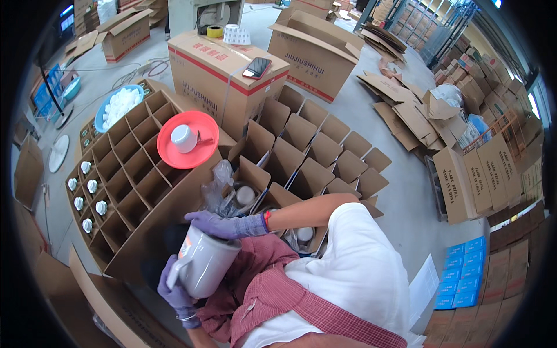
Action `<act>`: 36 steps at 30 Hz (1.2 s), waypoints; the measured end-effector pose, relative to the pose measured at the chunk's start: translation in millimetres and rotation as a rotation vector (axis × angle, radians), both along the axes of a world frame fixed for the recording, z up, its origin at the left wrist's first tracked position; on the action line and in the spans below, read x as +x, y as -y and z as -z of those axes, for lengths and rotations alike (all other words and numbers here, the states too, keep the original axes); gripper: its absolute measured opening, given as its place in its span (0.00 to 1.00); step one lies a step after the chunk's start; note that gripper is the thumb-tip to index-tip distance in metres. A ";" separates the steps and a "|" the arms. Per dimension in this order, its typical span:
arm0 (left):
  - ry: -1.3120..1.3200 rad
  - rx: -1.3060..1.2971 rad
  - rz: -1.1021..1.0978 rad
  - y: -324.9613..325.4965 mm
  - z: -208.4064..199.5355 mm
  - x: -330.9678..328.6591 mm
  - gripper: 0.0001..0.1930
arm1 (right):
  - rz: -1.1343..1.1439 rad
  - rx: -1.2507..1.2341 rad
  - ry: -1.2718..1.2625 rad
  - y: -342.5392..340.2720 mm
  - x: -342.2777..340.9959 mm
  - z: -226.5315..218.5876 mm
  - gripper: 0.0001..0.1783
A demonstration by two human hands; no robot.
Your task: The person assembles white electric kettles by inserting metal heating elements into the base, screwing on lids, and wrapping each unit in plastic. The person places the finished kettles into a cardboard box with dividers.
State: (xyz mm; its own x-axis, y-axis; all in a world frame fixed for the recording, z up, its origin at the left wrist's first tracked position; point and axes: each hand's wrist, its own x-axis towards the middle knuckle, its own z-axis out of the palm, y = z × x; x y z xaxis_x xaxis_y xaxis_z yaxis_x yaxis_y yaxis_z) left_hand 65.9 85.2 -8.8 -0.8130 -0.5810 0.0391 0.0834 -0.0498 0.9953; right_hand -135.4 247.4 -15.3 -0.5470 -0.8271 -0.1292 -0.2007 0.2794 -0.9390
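A light grey jug [206,264] with a side handle is tilted in front of my apron, held between both hands. My left hand [176,290], in a purple glove, is closed at its handle side. From the right, my gloved right hand [226,225] grips across the jug's upper end, covering most of the opening. Just beyond, a clear plastic bag [219,188] hangs at the carton's edge. A red round tray [168,152] rests on the carton dividers and holds a white cup-shaped part [184,139] and a small red piece.
A divided carton [125,180] at left holds several white-capped items [91,186]. Another divided carton [307,151] has raised flaps and bagged jugs in it. Behind stand a closed box [203,75] with a phone [257,68] and a blue basin [106,105] of white parts.
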 end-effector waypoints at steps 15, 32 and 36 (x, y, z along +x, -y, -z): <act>0.181 0.005 0.125 47.2 -61.1 -32.5 0.15 | -0.162 -0.511 -0.645 9.6 -15.7 -84.4 0.28; -0.104 -0.541 0.067 31.6 -51.0 -58.0 0.20 | 0.022 -0.251 0.360 28.7 -57.1 -3.2 0.30; 0.183 -0.029 0.023 54.8 -51.9 -46.7 0.14 | -0.199 -0.437 -0.676 40.0 -48.6 -86.4 0.32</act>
